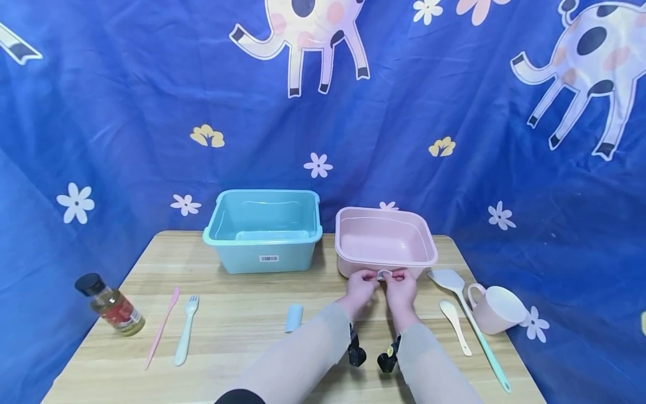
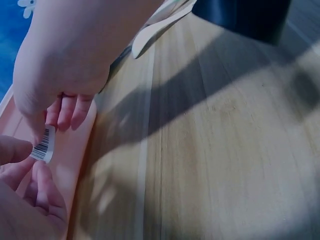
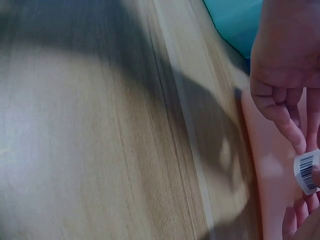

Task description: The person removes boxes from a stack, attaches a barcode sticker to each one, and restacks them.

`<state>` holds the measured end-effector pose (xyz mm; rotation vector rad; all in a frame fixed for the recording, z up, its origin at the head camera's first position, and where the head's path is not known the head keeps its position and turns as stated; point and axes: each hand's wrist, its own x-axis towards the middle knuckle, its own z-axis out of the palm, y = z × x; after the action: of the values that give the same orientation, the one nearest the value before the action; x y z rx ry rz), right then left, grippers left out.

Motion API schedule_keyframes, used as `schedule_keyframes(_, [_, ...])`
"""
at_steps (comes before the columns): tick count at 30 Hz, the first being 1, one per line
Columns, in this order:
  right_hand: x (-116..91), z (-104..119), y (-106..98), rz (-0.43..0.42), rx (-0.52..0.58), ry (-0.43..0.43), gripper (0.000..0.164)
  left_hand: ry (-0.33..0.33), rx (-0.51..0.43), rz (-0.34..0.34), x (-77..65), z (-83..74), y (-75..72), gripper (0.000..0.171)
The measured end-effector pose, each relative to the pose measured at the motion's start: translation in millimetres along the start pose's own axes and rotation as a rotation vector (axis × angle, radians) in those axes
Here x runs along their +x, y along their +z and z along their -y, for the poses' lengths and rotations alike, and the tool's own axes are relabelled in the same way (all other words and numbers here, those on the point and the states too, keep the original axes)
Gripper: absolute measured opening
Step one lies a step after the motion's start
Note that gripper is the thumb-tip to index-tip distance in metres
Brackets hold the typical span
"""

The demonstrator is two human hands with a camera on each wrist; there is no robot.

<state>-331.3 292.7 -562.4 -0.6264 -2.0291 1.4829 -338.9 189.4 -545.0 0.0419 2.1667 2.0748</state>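
A white barcode label [image 2: 45, 146] curls away from the front wall of the pink basin [image 1: 386, 264]. My left hand [image 1: 360, 289] pinches one end of it, and my right hand [image 1: 402, 289] pinches the other between thumb and fingers. In the left wrist view, the right hand [image 2: 70, 65] reaches in from above, with the left hand [image 2: 30, 200] at lower left. Printed bars on the label [image 3: 306, 172] also show in the right wrist view, between both hands' fingertips. Whether any of the label still sticks to the basin is hidden.
A blue basin [image 1: 262, 249] with its own barcode stands left of the pink one. Leftward lie a bottle [image 1: 118, 311], pink knife [image 1: 162, 328] and fork [image 1: 185, 331]. A light-blue piece [image 1: 294, 318] lies mid-table. Rightward are a spoon [image 1: 456, 326], spatula [image 1: 476, 325] and mug [image 1: 497, 311].
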Motion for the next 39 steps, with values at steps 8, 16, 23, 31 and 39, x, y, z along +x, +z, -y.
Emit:
schedule_keyframes(8, [1,3,-1,-0.025,-0.065,0.008,0.019,-0.021,-0.014,0.012,0.1,-1.1,2.4,0.026])
schedule_keyframes(16, [3,3,-1,-0.035,-0.067,0.001,0.021,-0.074,-0.064,0.066,-0.6,-0.3,0.0,0.033])
schedule_keyframes(23, [3,2,-1,-0.039,-0.063,0.009,0.021,-0.080,-0.045,0.099,0.6,0.0,-0.7,0.037])
schedule_keyframes(31, [4,1,1,-0.029,-0.069,0.016,0.021,-0.065,-0.051,0.103,1.8,0.4,-2.8,0.040])
schedule_keyframes(39, [3,2,3,-0.024,-0.067,0.015,0.020,-0.074,-0.022,0.113,-1.7,-2.0,-7.8,0.042])
